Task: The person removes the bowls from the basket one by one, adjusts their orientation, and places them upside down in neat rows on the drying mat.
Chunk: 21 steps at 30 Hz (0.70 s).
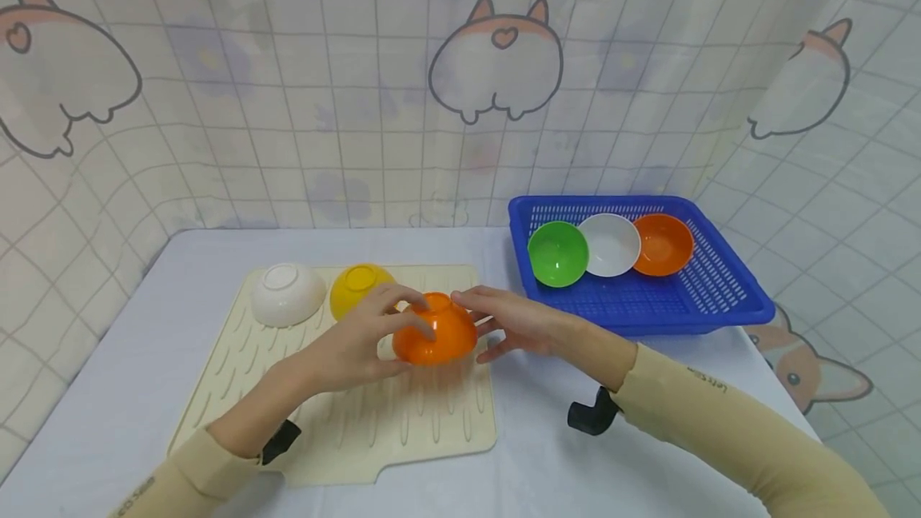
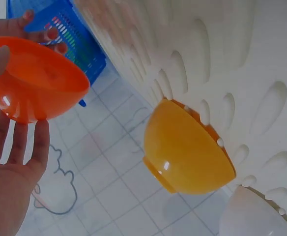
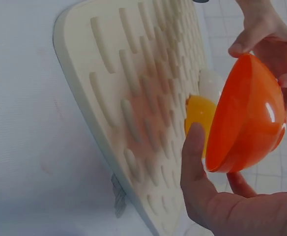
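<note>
Looks like a mid-air handover: your left hand (image 1: 360,340) pinches the upside-down orange bowl (image 1: 450,332) over the mat (image 1: 338,440), your right hand (image 1: 524,321) has fingers wide beside it. Next probably needs one solid grip.

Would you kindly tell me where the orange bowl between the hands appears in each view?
Head: the orange bowl is just below and left of centre, between the left hand and right hand.
Left wrist: the orange bowl is at upper left.
Right wrist: the orange bowl is right of centre.
Shared landmark: the yellow bowl, upside down on the cream mat.
</note>
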Motion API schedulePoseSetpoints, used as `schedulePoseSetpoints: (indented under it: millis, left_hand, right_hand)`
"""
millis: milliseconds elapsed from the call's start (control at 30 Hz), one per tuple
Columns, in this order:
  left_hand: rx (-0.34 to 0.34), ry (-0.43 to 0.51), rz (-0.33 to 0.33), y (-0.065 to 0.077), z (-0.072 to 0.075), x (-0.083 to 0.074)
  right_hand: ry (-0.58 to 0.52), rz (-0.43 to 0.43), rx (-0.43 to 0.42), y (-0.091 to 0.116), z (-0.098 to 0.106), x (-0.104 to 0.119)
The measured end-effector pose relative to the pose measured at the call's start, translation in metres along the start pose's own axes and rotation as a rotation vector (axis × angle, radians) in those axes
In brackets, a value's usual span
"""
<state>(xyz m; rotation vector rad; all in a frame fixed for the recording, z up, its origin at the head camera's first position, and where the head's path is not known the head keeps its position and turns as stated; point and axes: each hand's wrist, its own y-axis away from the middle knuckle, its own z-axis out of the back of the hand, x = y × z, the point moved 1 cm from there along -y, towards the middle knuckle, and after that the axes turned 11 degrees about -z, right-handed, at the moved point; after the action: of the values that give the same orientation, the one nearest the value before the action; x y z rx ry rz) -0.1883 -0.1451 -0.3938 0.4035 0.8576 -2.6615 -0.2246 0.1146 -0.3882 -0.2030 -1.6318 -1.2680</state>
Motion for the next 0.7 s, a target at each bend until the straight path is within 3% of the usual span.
schedulePoseSetpoints:
  millis: [333, 700]
  left_hand:
    - [0.017, -0.159, -0.161, -0.004, -0.009, 0.001]
    - [0.073, -0.334, -0.228, -0.007, -0.013, -0.006]
  right_hand:
    - [-0.026, -0.008, -0.024, 0.001, 0.001, 0.005]
    - [-0.040, -0.004, -0.046, -0.001, 0.002, 0.004]
